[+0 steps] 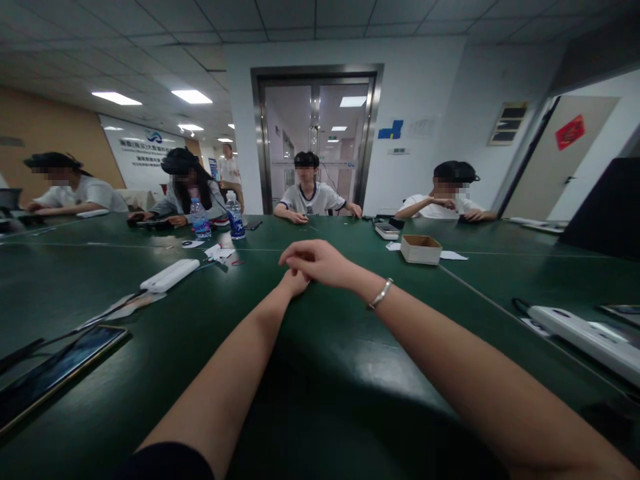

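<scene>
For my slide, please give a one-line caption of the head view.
Right hand rests over left hand on a green table, near a small cardboard box.

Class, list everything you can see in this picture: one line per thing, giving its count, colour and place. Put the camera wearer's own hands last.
table: one, dark green, fills the foreground.
water bottles: two, clear with blue labels, far left of centre.
cardboard box: one, tan, open, right of centre.
power strip: one, white, left of the hands.
second power strip: one, white, right edge.
tablet: one, dark screen, near left.
seated people: four, mostly light tops, along the far side.
standing person: one, white top, in the background.
glass door: one, metal frame, back wall.
bracelet: one, silver, right wrist.
left hand: on the table, under the right hand.
right hand: laid over the left hand.
</scene>
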Available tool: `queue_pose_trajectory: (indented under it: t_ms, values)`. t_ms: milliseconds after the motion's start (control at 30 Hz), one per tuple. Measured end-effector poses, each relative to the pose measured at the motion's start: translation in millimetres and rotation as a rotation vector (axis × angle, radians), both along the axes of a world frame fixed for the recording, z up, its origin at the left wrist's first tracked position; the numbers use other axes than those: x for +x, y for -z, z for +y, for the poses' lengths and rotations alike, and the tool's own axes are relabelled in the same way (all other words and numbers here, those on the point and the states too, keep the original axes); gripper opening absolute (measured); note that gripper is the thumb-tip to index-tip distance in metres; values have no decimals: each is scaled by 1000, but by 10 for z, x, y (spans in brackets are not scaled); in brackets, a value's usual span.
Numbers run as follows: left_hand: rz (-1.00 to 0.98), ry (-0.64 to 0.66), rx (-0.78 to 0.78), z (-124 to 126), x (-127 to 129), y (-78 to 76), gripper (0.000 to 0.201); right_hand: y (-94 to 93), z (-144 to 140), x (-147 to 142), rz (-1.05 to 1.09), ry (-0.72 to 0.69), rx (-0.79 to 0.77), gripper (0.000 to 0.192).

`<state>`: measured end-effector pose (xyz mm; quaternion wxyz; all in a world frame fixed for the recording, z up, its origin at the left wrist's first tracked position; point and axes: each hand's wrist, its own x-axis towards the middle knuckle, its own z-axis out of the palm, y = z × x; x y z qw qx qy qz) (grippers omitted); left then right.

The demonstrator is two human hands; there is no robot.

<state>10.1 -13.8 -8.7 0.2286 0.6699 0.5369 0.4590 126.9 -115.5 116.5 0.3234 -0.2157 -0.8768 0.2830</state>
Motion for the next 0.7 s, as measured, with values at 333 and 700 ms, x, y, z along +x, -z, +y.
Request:
queue_pose_trajectory:
  t_ms: [333,700]
  values:
    - [-200,-36,-69,357,-53,173,27,894,1116,171,-205,572,-522,24]
    - [-329,70,-71,262,-1,104,32,1055,1169,169,125,513,-458,15]
